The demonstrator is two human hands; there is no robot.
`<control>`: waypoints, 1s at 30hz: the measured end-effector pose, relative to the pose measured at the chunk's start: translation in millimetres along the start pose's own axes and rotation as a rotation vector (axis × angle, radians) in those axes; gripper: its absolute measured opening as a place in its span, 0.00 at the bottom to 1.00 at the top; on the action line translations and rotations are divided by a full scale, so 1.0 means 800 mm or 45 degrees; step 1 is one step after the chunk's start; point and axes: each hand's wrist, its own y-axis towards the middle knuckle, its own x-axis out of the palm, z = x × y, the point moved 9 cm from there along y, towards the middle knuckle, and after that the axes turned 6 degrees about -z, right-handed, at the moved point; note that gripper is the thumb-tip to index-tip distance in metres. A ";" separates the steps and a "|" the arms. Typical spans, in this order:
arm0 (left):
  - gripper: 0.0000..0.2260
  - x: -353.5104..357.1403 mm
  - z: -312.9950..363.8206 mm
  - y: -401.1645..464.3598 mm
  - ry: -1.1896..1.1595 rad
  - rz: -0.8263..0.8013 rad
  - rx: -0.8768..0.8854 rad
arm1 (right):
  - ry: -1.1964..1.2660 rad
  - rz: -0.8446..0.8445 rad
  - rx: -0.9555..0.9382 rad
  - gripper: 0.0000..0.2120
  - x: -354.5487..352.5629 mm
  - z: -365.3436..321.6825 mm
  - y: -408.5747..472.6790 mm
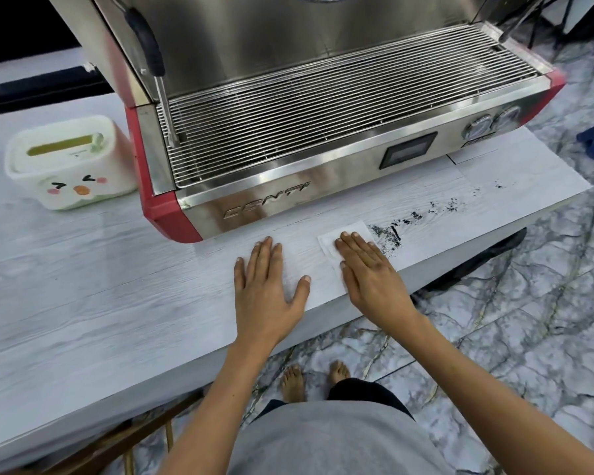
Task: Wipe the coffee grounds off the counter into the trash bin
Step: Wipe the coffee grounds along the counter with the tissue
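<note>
Dark coffee grounds (390, 234) lie scattered on the pale wood-grain counter (117, 286), trailing right toward its far corner. My right hand (367, 272) presses flat, fingers straight, on a white tissue (333, 243) just left of the grounds. My left hand (268, 282) rests flat on the counter beside it, fingers spread, holding nothing. Under the counter's right end, a black bin bag (477, 265) is partly visible.
A steel and red espresso machine (323, 132) stands right behind my hands. A white tissue box with a cartoon face (69, 162) sits at the left. The counter's front edge runs under my wrists; marbled floor and my bare feet lie below.
</note>
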 end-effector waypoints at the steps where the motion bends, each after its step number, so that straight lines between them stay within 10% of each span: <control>1: 0.36 0.002 0.004 0.001 0.000 -0.008 0.008 | 0.001 0.001 0.003 0.21 -0.001 0.004 0.001; 30: 0.35 0.034 0.094 0.048 0.066 -0.003 0.020 | -0.016 0.013 0.072 0.20 -0.025 0.077 0.026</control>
